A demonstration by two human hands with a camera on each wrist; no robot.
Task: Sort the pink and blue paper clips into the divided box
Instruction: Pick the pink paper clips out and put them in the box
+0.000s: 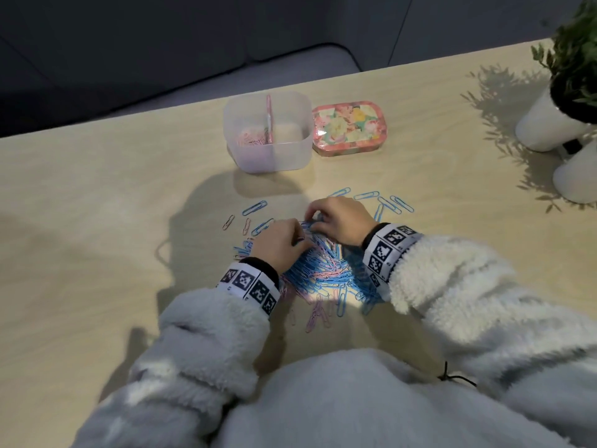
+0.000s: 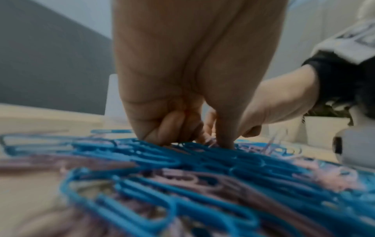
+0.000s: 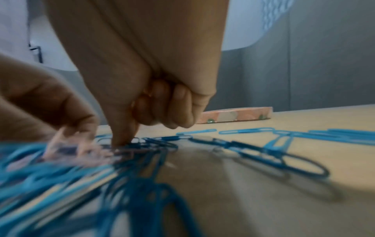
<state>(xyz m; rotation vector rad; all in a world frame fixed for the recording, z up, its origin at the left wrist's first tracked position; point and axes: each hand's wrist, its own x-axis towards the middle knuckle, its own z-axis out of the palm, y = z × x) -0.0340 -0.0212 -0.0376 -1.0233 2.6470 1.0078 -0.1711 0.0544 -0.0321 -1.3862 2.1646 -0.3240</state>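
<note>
A heap of blue and pink paper clips [image 1: 319, 270] lies on the table in front of me. My left hand [image 1: 298, 237] digs into the heap's far left side with curled fingers and pinches a few pink clips [image 3: 61, 142]. My right hand [image 1: 315, 219] is curled over the far edge of the heap. Its thumb tip [image 3: 121, 139] rests on blue clips and its other fingers are folded in. Any grip there is hidden. The translucent divided box [image 1: 303, 147] stands beyond the heap, with pink clips [image 1: 252, 139] in its left compartment.
A floral tin [image 1: 349, 127] sits right of the box. White plant pots [image 1: 546, 124] stand at the far right. Loose blue clips [image 1: 387, 202] lie scattered beyond the hands, and a few pink ones [image 1: 228, 221] lie to the left. The table's far edge runs just behind the box.
</note>
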